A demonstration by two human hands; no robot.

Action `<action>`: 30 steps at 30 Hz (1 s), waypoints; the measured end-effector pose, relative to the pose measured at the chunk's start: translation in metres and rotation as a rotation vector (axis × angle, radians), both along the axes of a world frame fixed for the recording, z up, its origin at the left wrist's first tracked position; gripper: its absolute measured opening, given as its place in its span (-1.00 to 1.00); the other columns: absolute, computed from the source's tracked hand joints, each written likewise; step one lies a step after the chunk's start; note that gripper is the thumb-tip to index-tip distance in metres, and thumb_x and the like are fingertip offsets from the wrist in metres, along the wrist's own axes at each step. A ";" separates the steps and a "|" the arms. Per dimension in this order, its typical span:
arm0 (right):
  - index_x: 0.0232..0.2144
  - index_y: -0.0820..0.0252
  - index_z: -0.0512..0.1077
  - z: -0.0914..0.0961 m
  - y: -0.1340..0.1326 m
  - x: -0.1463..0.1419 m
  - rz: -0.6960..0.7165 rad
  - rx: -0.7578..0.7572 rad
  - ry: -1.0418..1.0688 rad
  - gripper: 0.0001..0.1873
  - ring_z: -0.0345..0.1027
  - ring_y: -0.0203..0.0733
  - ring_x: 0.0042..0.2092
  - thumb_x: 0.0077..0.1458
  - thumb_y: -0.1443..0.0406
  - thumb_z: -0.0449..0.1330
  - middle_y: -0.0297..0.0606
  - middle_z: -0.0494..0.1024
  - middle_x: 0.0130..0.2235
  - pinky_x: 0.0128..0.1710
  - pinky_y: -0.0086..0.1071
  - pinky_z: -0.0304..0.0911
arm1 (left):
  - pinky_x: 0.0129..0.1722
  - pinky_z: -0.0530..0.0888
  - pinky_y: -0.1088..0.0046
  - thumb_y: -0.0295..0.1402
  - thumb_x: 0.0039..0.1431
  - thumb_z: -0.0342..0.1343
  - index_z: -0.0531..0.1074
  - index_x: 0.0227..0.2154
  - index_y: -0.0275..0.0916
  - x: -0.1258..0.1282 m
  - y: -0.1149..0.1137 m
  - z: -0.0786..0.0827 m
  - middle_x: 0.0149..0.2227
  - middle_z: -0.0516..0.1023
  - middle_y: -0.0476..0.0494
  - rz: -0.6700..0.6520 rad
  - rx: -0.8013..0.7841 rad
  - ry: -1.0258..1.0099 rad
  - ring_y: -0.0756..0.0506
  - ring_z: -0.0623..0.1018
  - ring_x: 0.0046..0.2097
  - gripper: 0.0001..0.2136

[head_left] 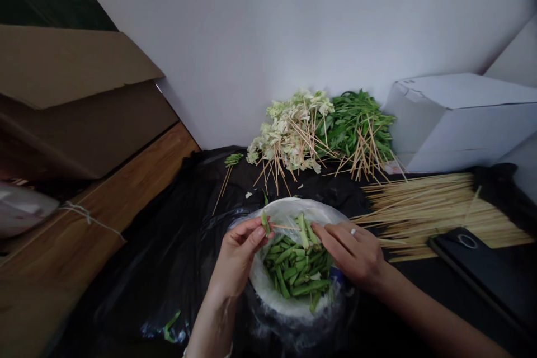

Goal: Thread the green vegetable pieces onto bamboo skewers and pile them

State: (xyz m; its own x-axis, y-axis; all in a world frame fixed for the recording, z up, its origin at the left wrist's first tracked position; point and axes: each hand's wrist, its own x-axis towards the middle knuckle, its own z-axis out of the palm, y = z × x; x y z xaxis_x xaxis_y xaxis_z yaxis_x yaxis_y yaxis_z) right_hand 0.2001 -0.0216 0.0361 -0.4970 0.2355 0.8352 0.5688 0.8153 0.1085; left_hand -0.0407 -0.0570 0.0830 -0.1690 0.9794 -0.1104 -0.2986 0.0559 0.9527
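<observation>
My left hand [240, 253] pinches a short green stem piece [265, 222] at the tip of a thin bamboo skewer [284, 227]. My right hand [351, 250], a ring on one finger, holds the skewer's other end, where two more green pieces [305, 230] are threaded. Both hands hover over a white bowl [268, 291] lined with clear plastic and filled with cut green stem pieces [298, 271].
A pile of bare skewers [432, 213] lies to the right beside a black flat object [474, 260]. Skewered pale vegetables [289, 131] and skewered dark greens [356, 123] are heaped by the wall. One finished green skewer [230, 165] lies apart. A white box [461, 120] and cardboard [75, 95] flank the black sheet [168, 257].
</observation>
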 end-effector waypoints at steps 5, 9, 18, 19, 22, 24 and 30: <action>0.13 0.34 0.34 0.001 -0.002 -0.001 -0.009 -0.019 -0.031 -0.54 0.46 -0.26 -0.29 0.17 0.44 0.19 -0.17 0.59 -0.27 -0.27 -0.37 0.39 | -0.38 0.49 0.67 -0.29 -0.19 0.48 0.65 -0.34 -0.27 0.001 -0.001 0.002 -0.38 0.66 -0.08 -0.063 -0.115 -0.256 0.08 0.56 -0.41 -0.70; 0.18 0.35 0.28 0.002 -0.003 -0.002 -0.008 -0.016 -0.037 -0.48 0.45 -0.26 -0.30 0.17 0.45 0.18 -0.17 0.59 -0.27 -0.28 -0.37 0.39 | -0.38 0.51 0.68 -0.32 -0.19 0.48 0.65 -0.32 -0.29 0.001 -0.001 0.004 -0.39 0.65 -0.08 -0.075 -0.141 -0.307 0.08 0.56 -0.41 -0.69; 0.18 0.38 0.26 0.002 -0.004 -0.003 -0.020 -0.017 -0.064 -0.47 0.41 -0.27 -0.31 0.16 0.47 0.19 -0.17 0.58 -0.27 -0.30 -0.37 0.34 | -0.37 0.51 0.69 -0.32 -0.15 0.46 0.65 -0.34 -0.29 0.004 -0.002 0.002 -0.44 0.62 -0.05 -0.091 -0.119 -0.271 0.09 0.55 -0.40 -0.73; 0.18 0.37 0.26 0.002 -0.004 -0.003 -0.027 -0.008 -0.067 -0.48 0.41 -0.28 -0.32 0.16 0.47 0.18 -0.18 0.58 -0.28 -0.30 -0.37 0.33 | -0.36 0.51 0.69 -0.32 -0.15 0.46 0.65 -0.35 -0.29 0.004 -0.002 0.002 -0.43 0.63 -0.05 -0.095 -0.115 -0.263 0.09 0.55 -0.40 -0.74; 0.15 0.36 0.30 0.003 -0.004 -0.004 -0.035 0.005 -0.074 -0.51 0.40 -0.29 -0.33 0.16 0.47 0.19 -0.20 0.58 -0.29 -0.31 -0.38 0.32 | -0.35 0.51 0.68 -0.33 -0.19 0.48 0.66 -0.37 -0.27 0.005 -0.003 0.003 -0.43 0.64 -0.04 -0.086 -0.114 -0.238 0.09 0.55 -0.40 -0.74; 0.13 0.36 0.32 0.003 -0.004 -0.004 -0.035 -0.008 -0.082 -0.53 0.40 -0.29 -0.33 0.15 0.48 0.19 -0.20 0.58 -0.29 -0.31 -0.38 0.31 | -0.37 0.51 0.68 -0.33 -0.23 0.49 0.66 -0.39 -0.26 0.006 -0.002 0.002 -0.44 0.65 -0.04 -0.063 -0.115 -0.220 0.09 0.56 -0.41 -0.73; 0.06 0.48 0.35 -0.003 -0.001 -0.003 0.042 -0.025 -0.044 -0.60 0.43 -0.20 -0.25 0.15 0.49 0.16 -0.10 0.57 -0.27 -0.26 -0.32 0.36 | -0.31 0.53 0.61 -0.34 -0.31 0.52 0.66 -0.43 -0.24 0.006 0.001 -0.004 -0.42 0.68 -0.05 0.051 -0.091 -0.128 0.04 0.60 -0.39 -0.72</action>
